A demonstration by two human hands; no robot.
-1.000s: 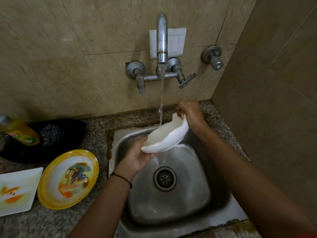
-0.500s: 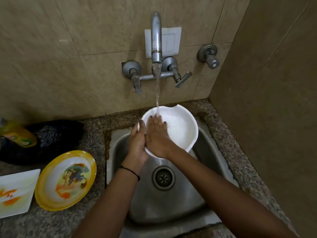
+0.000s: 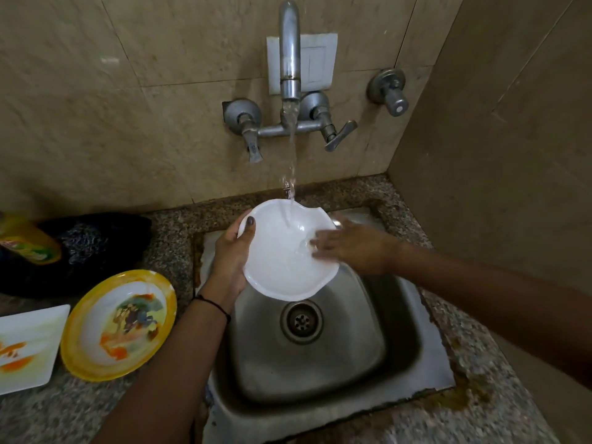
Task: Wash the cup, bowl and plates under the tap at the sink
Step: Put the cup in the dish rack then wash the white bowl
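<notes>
No words or numbers can be read here. The yellow bottle [image 3: 30,241] at the left edge of the tabletop [image 3: 173,232] carries a label [image 3: 24,249] with a red patch and a green band, but it is too blurred to make out any brand or letters.

Bowl [image 3: 282,261]: now open side up under the water stream [image 3: 291,174], no longer tipped on edge. Right hand [image 3: 352,248]: shifted from beside the left hand [image 3: 230,254] to the bowl's right side, fingers flat inside, blurred.
</notes>
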